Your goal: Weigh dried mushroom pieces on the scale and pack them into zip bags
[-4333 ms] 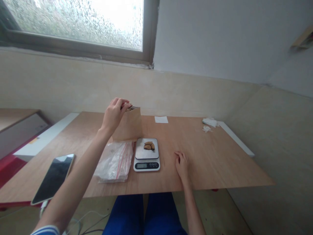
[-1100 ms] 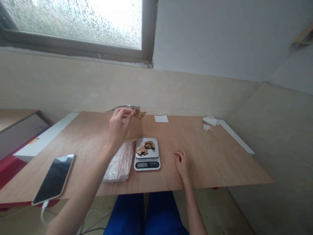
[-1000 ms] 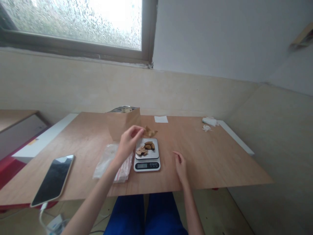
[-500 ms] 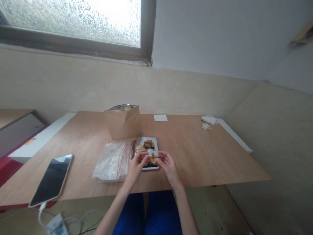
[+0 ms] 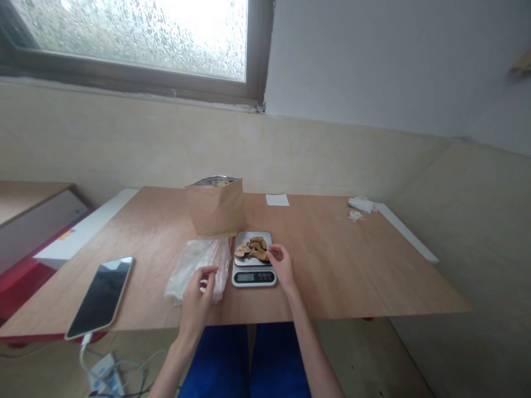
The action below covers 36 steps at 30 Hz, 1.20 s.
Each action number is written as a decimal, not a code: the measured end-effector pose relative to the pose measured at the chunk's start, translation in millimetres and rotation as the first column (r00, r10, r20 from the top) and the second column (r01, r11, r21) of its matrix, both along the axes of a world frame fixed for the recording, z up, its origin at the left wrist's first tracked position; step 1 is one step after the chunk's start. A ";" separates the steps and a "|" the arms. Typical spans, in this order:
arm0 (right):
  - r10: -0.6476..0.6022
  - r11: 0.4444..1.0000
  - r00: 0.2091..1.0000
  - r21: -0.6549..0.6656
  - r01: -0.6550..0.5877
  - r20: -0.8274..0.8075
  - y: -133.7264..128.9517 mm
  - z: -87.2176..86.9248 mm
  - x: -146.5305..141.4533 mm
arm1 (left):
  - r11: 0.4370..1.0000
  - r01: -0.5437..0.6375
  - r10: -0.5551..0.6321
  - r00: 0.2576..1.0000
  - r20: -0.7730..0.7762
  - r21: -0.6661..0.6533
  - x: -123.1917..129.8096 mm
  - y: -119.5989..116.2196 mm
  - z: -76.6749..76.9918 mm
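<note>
Several brown dried slices (image 5: 253, 246) with darker rims lie on the white plate of a small digital kitchen scale (image 5: 254, 278). My right hand (image 5: 282, 266) is at the plate's right edge, its thumb and finger pinching the end of the nearest dried slice (image 5: 260, 256), which rests among the others. My left hand (image 5: 198, 290) hovers over or lightly touches the clear zip plastic bags (image 5: 186, 264) left of the scale. Its thumb and fingers are apart, with nothing visible between them. The scale's display is lit, but its digits are too small to read.
Behind the bags stands an open brown paper pouch (image 5: 218, 210) with a silvery lining. A phone (image 5: 102, 298) on a charging cable lies at the left front edge. White paper (image 5: 277, 200) is at the back, crumpled tissue (image 5: 360, 204) at the back right.
Both hands held a slice over the scale's front; now the slice lies on the plate by my right hand. My left hand has moved left to the bags, uncovering the display.
</note>
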State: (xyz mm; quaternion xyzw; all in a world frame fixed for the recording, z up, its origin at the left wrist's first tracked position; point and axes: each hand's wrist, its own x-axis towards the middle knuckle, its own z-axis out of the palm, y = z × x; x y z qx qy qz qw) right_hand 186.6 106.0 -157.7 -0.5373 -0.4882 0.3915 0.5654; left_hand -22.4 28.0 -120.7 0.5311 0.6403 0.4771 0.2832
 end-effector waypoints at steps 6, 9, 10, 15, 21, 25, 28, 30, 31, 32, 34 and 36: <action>-0.215 0.974 0.941 0.125 0.188 0.260 -11.0 -7.5 3.8 | 0.994 -0.079 0.093 0.971 -0.219 0.072 -8.3 9.3 -13.0; -0.244 0.970 0.952 0.053 0.238 0.186 -26.5 -10.7 10.8 | 0.991 -0.064 0.098 0.945 -0.312 0.118 -13.0 17.8 -21.9; -0.248 0.969 0.956 0.030 0.246 0.160 -32.5 -11.3 12.6 | 0.993 -0.045 0.079 0.939 -0.334 0.109 -14.8 20.7 -25.0; -0.221 0.975 0.971 0.004 0.221 0.095 -61.8 -7.3 8.0 | 0.999 0.049 -0.051 0.929 -0.366 -0.016 -22.1 32.3 -38.2; 0.137 0.990 0.979 0.000 -0.138 0.148 -89.8 5.8 -29.5 | 0.999 0.011 -0.030 0.923 -0.383 -0.051 -31.2 34.8 -42.8; 0.387 0.921 0.896 -0.047 -0.387 0.218 -106.6 12.2 -57.1 | 0.999 -0.053 0.049 0.923 -0.381 0.000 -42.3 33.4 -42.4; 0.495 0.867 0.835 -0.078 -0.492 0.242 -113.0 15.5 -72.1 | 0.996 -0.089 0.091 0.940 -0.330 0.023 -45.5 30.6 -34.5; 0.510 0.859 0.831 -0.070 -0.508 0.221 -111.9 18.4 -81.1 | 0.993 -0.108 0.118 0.949 -0.291 0.051 -42.4 26.7 -24.4; 0.502 0.864 0.842 -0.064 -0.499 0.197 -109.6 20.6 -85.7 | 0.991 -0.117 0.132 0.953 -0.274 0.071 -39.1 24.2 -18.3; 0.487 0.873 0.858 -0.060 -0.484 0.165 -106.2 23.4 -90.4 | 0.989 -0.121 0.140 0.956 -0.256 0.089 -34.8 21.3 -12.1; 0.450 0.893 0.889 -0.052 -0.447 0.086 -96.7 31.1 -99.9 | 0.988 -0.096 0.120 0.969 -0.216 0.119 -24.3 15.1 -0.6; 0.392 0.919 0.919 -0.042 -0.391 0.026 -84.7 40.3 -107.5 | 0.988 -0.063 0.086 0.984 -0.158 0.143 -13.5 9.5 8.5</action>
